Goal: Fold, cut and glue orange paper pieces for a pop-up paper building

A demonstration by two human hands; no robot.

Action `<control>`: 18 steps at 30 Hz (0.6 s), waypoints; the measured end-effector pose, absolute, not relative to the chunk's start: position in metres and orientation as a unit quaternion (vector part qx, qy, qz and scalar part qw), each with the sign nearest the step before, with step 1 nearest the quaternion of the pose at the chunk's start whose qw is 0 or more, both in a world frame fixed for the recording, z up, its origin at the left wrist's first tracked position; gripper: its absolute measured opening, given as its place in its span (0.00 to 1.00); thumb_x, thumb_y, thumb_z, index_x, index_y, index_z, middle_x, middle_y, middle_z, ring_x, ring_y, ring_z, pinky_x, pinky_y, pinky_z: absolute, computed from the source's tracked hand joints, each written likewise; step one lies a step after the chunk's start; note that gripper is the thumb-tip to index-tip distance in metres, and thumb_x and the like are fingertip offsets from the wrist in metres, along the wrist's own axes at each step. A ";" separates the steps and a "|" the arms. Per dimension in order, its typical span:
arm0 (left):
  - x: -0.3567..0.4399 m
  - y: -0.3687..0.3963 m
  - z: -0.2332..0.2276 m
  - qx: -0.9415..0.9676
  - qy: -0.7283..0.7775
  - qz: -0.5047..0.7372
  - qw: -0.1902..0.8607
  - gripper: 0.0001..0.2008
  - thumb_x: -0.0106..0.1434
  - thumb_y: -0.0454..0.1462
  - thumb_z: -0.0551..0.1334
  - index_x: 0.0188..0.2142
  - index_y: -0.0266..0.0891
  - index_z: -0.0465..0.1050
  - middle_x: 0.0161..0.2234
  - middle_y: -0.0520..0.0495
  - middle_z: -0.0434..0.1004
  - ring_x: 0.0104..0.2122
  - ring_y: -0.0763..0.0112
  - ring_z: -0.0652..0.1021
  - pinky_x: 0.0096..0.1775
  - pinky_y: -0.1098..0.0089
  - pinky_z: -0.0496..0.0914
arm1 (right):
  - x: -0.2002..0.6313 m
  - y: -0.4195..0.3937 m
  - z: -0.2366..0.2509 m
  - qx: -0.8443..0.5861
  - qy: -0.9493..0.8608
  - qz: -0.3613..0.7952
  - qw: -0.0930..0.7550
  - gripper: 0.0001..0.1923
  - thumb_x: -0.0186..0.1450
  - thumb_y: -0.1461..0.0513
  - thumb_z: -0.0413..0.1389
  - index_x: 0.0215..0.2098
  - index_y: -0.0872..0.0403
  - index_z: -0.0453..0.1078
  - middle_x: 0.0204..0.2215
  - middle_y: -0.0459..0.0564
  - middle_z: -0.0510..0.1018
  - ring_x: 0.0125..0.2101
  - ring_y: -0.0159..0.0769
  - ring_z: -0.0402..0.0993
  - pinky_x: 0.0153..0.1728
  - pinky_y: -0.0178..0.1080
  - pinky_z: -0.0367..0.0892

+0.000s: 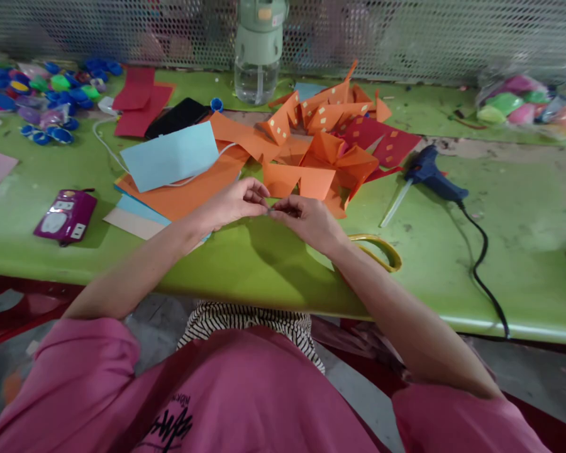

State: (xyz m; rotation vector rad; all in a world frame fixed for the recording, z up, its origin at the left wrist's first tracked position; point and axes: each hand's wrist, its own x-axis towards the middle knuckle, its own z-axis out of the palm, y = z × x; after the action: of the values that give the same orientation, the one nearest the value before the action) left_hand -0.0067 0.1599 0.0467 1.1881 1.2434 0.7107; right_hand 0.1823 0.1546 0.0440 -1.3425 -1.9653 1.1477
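My left hand (233, 202) and my right hand (304, 220) meet fingertip to fingertip just above the green table (523, 251). Between the pinched fingers is something very small, too small to name. Right behind the hands lies a heap of folded orange paper pieces (321, 151) with small pale squares stuck on them. Flat orange sheets (188, 192) and a light blue sheet (170, 156) lie to the left of the hands. A yellow scissors handle (382, 248) shows beside my right wrist.
A blue glue gun (431, 175) with a black cable lies to the right. A purple device (66, 215) sits at the left. Colourful bottle caps (47, 94), red paper (139, 100), a black phone (177, 117), a green bottle (258, 50) and a bag of coloured items (523, 104) line the back.
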 end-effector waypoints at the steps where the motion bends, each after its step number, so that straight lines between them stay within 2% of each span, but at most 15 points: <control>1: -0.007 0.162 0.043 0.519 0.538 0.304 0.590 0.13 0.56 0.25 0.65 0.37 0.38 0.67 0.30 0.53 0.76 0.32 0.75 0.75 0.38 0.70 0.68 | 0.182 0.156 0.042 -0.493 -0.720 0.421 0.246 0.09 0.61 0.56 0.61 0.34 0.54 0.75 0.30 0.48 0.81 0.29 0.33 0.73 0.31 0.36 0.66; 4: -0.011 0.166 0.039 0.568 0.551 0.300 0.533 0.12 0.56 0.25 0.64 0.38 0.38 0.67 0.34 0.50 0.78 0.35 0.73 0.77 0.42 0.68 0.69 | 0.182 0.157 0.038 -0.503 -0.722 0.404 0.249 0.09 0.61 0.57 0.61 0.34 0.54 0.76 0.29 0.48 0.81 0.28 0.32 0.71 0.31 0.36 0.65; 8: -0.027 0.169 0.053 0.662 0.568 0.277 0.402 0.08 0.60 0.27 0.61 0.38 0.38 0.71 0.41 0.48 0.79 0.40 0.71 0.78 0.45 0.67 0.70 | 0.184 0.156 0.041 -0.513 -0.717 0.396 0.256 0.10 0.61 0.57 0.60 0.34 0.55 0.76 0.27 0.47 0.79 0.25 0.30 0.68 0.29 0.35 0.63; 13: -0.064 0.177 0.078 0.702 0.625 0.311 0.138 0.05 0.64 0.33 0.61 0.38 0.41 0.73 0.41 0.50 0.80 0.39 0.68 0.78 0.46 0.65 0.70 | 0.196 0.155 0.052 -0.507 -0.742 0.350 0.264 0.10 0.62 0.57 0.59 0.35 0.56 0.76 0.26 0.46 0.77 0.24 0.29 0.65 0.28 0.34 0.61; 15: -0.078 0.180 0.083 0.692 0.652 0.307 0.034 0.04 0.65 0.34 0.61 0.39 0.41 0.73 0.42 0.50 0.78 0.45 0.65 0.75 0.53 0.61 0.68 | 0.200 0.154 0.055 -0.501 -0.764 0.317 0.254 0.09 0.63 0.58 0.58 0.36 0.56 0.77 0.28 0.48 0.78 0.25 0.29 0.66 0.29 0.35 0.61; 18: -0.097 0.182 0.085 0.687 0.675 0.268 -0.010 0.06 0.67 0.39 0.61 0.42 0.43 0.73 0.47 0.51 0.75 0.52 0.61 0.69 0.61 0.53 0.60 | 0.197 0.155 0.058 -0.490 -0.807 0.250 0.215 0.10 0.66 0.60 0.57 0.40 0.55 0.79 0.33 0.51 0.79 0.27 0.31 0.69 0.32 0.36 0.63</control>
State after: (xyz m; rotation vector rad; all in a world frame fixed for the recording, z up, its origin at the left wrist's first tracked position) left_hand -0.0966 0.1818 0.0855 2.1712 2.1356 0.8487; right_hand 0.1968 0.1546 0.0577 -1.3579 -2.2394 0.6921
